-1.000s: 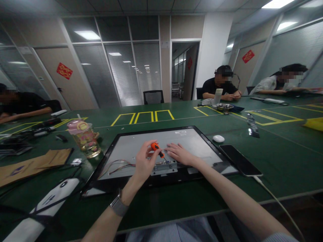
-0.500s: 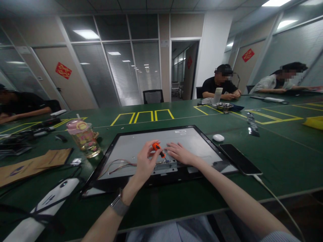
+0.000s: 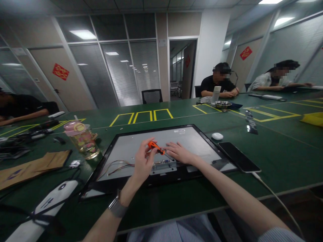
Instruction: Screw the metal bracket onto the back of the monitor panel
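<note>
A flat display panel (image 3: 126, 145) with a grey back and black frame lies on the green table. My left hand (image 3: 143, 160) is closed around the orange and black handle of a screwdriver (image 3: 156, 148). Its shaft slants down to the right, with the tip close to the right part of a metal bracket (image 3: 165, 167) with connectors; contact with a screw cannot be made out. Fingers outstretched, my right hand (image 3: 181, 153) rests on the panel just behind the bracket. Thin coloured wires (image 3: 116, 162) run left from the bracket.
Right of the panel lie a phone (image 3: 238, 157) on a white cable and a white earbud case (image 3: 217, 136). To the left stand a drink cup (image 3: 82, 139), a brown paper bag (image 3: 35, 168) and a white device (image 3: 50, 205) with black straps. Other people sit across the table.
The screwdriver has tilted flatter, its handle shifting left with my left hand and its tip pointing further right. My right hand has stayed on the panel.
</note>
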{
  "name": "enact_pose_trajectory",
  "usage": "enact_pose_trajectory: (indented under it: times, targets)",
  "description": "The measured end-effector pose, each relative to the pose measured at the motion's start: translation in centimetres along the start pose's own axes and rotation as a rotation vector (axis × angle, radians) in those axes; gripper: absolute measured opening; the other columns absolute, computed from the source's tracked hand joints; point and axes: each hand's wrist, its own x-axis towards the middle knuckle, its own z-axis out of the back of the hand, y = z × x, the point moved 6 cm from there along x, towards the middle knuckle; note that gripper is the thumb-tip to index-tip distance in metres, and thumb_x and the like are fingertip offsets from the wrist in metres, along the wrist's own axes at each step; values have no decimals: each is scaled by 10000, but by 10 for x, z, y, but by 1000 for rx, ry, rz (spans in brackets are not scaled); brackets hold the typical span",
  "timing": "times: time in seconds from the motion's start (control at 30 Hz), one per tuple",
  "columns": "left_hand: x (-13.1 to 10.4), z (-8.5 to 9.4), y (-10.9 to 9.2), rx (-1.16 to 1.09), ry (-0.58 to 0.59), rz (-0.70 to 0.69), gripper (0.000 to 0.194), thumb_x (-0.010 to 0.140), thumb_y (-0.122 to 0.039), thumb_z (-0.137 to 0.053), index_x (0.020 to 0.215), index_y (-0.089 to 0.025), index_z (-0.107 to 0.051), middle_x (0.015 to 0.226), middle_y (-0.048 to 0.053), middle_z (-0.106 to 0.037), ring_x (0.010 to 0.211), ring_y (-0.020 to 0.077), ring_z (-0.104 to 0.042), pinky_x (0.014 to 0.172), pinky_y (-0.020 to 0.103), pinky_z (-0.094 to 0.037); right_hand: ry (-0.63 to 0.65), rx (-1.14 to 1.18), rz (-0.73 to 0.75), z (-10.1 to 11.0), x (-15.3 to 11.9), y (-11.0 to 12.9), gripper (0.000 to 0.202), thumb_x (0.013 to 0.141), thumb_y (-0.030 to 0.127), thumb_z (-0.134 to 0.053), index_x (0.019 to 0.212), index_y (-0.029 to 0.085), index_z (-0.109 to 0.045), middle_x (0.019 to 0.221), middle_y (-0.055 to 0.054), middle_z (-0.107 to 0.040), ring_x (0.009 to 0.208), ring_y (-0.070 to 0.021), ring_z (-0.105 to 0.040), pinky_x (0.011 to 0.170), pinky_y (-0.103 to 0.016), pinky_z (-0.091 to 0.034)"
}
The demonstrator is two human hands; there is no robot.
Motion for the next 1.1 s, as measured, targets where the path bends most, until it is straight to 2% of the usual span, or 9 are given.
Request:
enact_pose_trajectory:
  times: [0.1,0.17,0.23,0.3,0.4,0.47,0.57,0.8,1.1]
  targets:
    - [1,9,-1,19,-80,-15,311,870,-243,-544,1174,-219,-482,1046,60,-576,842,159,-685,705,287,-595,-53,36,15,4,1,1,415,983,390,-327,1334,234,-483,1442,-139,-385,1348,-302,-300,1072,-579,-179]
    - [3,15,-5,44,-145,-42,302,856,-237,-565,1150,-221,-497,1001,39,-567,788,141,-688,664,260,-595,-142,99,53,13,0,4,350,952,352,-431,1235,209,-578,1354,-142,-489,1264,-283,-427,1049,-502,-286]
    - [5,23,-8,53,-209,-65,307,847,-230,-578,1144,-224,-500,973,20,-551,744,123,-685,646,252,-597,-247,192,94,27,-4,10,231,901,297,-534,1030,178,-685,1156,-123,-618,1069,-237,-575,951,-390,-410]
    - [8,30,-12,50,-284,-80,301,841,-233,-586,1131,-220,-506,979,19,-550,734,113,-680,630,241,-599,-303,276,121,41,-10,17,144,851,248,-604,804,162,-710,892,-70,-659,839,-186,-622,826,-319,-461]
    - [12,36,-13,20,-336,-77,313,842,-250,-586,1141,-220,-496,955,10,-547,706,111,-677,608,257,-609,-224,352,172,49,-22,31,72,781,202,-688,733,151,-706,738,-18,-612,678,-139,-585,659,-244,-455]
    - [14,38,-12,2,-350,-62,310,846,-256,-580,1141,-218,-491,953,8,-543,700,109,-674,602,262,-613,-153,300,213,46,-31,40,25,766,152,-695,758,159,-718,743,-7,-594,656,-121,-568,638,-222,-440]
    - [15,38,-12,-18,-361,-44,312,849,-262,-575,1143,-214,-484,957,12,-546,692,108,-668,593,267,-617,-89,85,280,37,-39,48,129,784,84,-650,791,184,-730,786,-12,-582,702,-123,-558,660,-215,-418]
    - [14,35,-15,-41,-348,-36,310,848,-253,-569,1144,-215,-486,943,7,-550,688,103,-661,590,266,-622,-42,-355,436,31,-39,63,142,853,125,-585,818,189,-706,795,-47,-565,753,-167,-505,679,-268,-367]
    - [14,34,-17,-27,-336,-26,308,852,-260,-570,1146,-217,-492,931,4,-554,715,98,-655,592,241,-612,-16,-476,523,34,-42,72,182,911,170,-513,842,175,-681,818,-59,-560,750,-173,-480,688,-288,-341]
